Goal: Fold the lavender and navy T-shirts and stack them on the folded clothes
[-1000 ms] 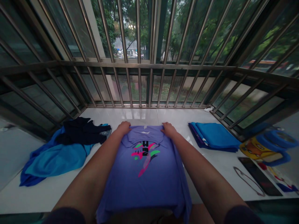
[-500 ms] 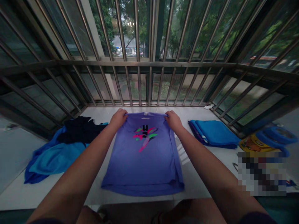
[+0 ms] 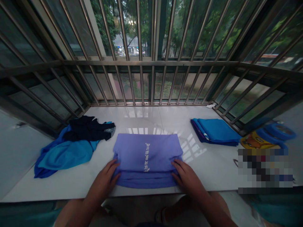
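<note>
A purple T-shirt (image 3: 132, 154) lies folded over on the white ledge, with its top half turned down toward me and a column of white characters showing. My left hand (image 3: 106, 176) rests against its left edge, fingers apart on the fabric. At the opposite edge, my right hand (image 3: 186, 176) touches the cloth in the same way, its fingers also spread. The colourful print on the shirt's other side is hidden. Several layers show along the near hem.
On the left lies a loose heap of blue clothes (image 3: 68, 154) with a dark garment (image 3: 87, 129) on top. A folded blue stack (image 3: 220, 130) sits at right, beside a blue-and-yellow container (image 3: 262, 138). Metal bars (image 3: 151, 63) close off the far side of the white ledge (image 3: 146, 116).
The shirt's collar end has been brought down toward me, doubling the shirt and covering its colourful print. Both hands have moved from the collar to the near sides.
</note>
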A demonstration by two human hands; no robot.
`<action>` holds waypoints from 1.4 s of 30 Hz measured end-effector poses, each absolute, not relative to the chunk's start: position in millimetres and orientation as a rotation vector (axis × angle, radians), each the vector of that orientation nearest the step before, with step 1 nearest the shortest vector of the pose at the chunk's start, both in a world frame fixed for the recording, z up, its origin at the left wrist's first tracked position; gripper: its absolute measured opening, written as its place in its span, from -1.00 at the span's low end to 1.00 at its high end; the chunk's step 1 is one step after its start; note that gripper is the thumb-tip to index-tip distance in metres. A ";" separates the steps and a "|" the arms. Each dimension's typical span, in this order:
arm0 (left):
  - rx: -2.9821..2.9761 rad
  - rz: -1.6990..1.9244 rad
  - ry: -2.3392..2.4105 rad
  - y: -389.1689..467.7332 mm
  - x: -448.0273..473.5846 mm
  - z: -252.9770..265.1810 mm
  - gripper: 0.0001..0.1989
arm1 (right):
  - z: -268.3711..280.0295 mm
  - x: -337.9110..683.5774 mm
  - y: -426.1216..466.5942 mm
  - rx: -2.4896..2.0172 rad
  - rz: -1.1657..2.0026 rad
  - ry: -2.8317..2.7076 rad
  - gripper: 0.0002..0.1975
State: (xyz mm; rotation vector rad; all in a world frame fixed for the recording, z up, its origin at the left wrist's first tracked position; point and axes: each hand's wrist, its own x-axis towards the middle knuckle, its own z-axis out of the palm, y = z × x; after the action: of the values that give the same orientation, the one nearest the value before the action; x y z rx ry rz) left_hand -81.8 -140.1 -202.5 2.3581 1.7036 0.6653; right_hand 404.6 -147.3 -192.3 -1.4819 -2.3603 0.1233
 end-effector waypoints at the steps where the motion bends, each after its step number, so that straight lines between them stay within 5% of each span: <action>1: 2.381 0.664 1.704 -151.0 -87.1 -209.2 -0.58 | -196.5 407.1 -156.3 -1.471 0.087 -2.358 -0.46; 4: 2.492 0.625 1.638 -182.1 -103.4 -226.0 -0.44 | -203.1 417.0 -174.2 -1.431 0.041 -2.371 -0.41; 8: 2.529 0.543 1.643 -216.5 -116.6 -239.8 -0.30 | -203.0 428.6 -181.1 -1.453 0.039 -2.353 -0.60; 15: 2.479 0.677 1.685 -211.1 -103.5 -212.5 -0.60 | -180.3 437.3 -179.4 -1.681 0.278 -2.280 -0.75; 23: 1.753 0.503 2.095 -142.2 -43.9 -160.9 -0.45 | -147.9 419.7 -115.8 -2.232 0.456 -1.670 -0.49; 25: 1.737 0.428 2.097 -131.4 -32.1 -155.6 -0.45 | -145.8 415.4 -97.5 -2.274 0.494 -1.668 -0.60; 28: 1.752 0.431 2.079 -127.8 -24.3 -151.1 -0.54 | -145.2 413.4 -81.3 -2.266 0.507 -1.681 -0.77; 42: 2.475 0.798 1.777 -182.6 -66.2 -206.0 -0.64 | -172.8 429.0 -125.8 -1.708 0.072 -2.143 -0.66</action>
State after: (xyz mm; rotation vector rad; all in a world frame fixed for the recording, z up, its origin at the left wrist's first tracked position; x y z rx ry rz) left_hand -66.2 -182.6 -206.0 2.4750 1.7767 0.7985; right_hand 429.0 -125.8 -172.8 -1.7081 -2.1431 0.0717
